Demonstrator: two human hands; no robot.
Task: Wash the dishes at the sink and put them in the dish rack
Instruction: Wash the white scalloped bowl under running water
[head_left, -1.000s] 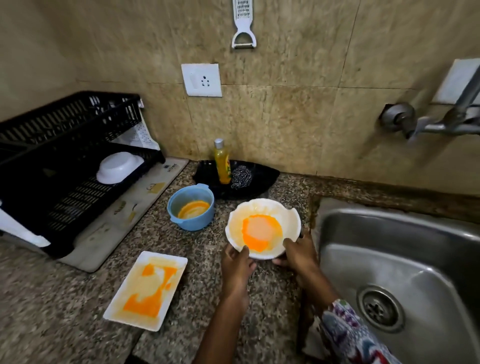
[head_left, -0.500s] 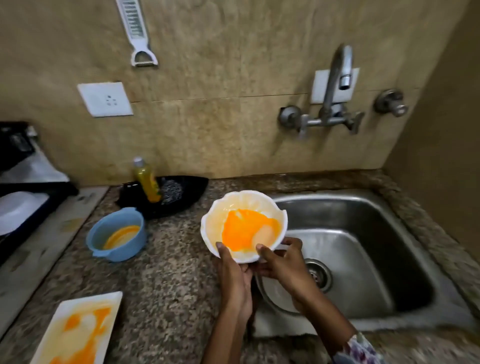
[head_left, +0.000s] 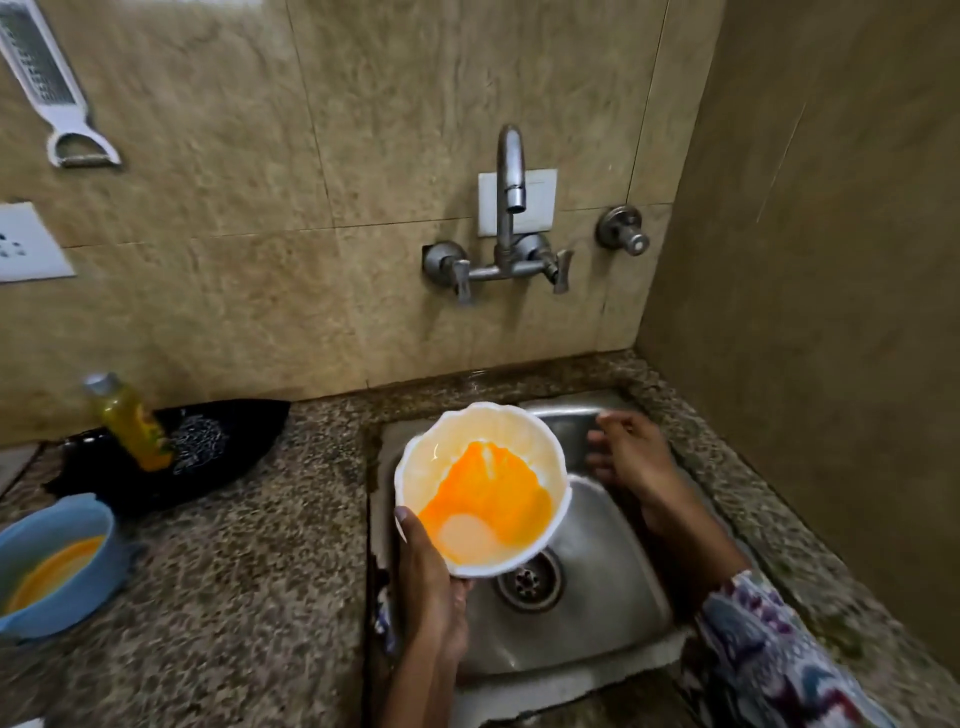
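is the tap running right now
Off. No water falls from the tap spout; the white bowl, held in the left hand, still shows orange residue.

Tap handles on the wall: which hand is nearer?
Right. The right hand is raised over the sink's back, below the tap handles; the left hand grips the white bowl lower down.

The left hand (head_left: 431, 582) has only its thumb showing on the white bowl (head_left: 480, 488) rim; its fingers are hidden beneath. The right hand (head_left: 631, 457) is motion-blurred, its fingertips indistinct. The blue bowl (head_left: 49, 566) is cut by the left edge.
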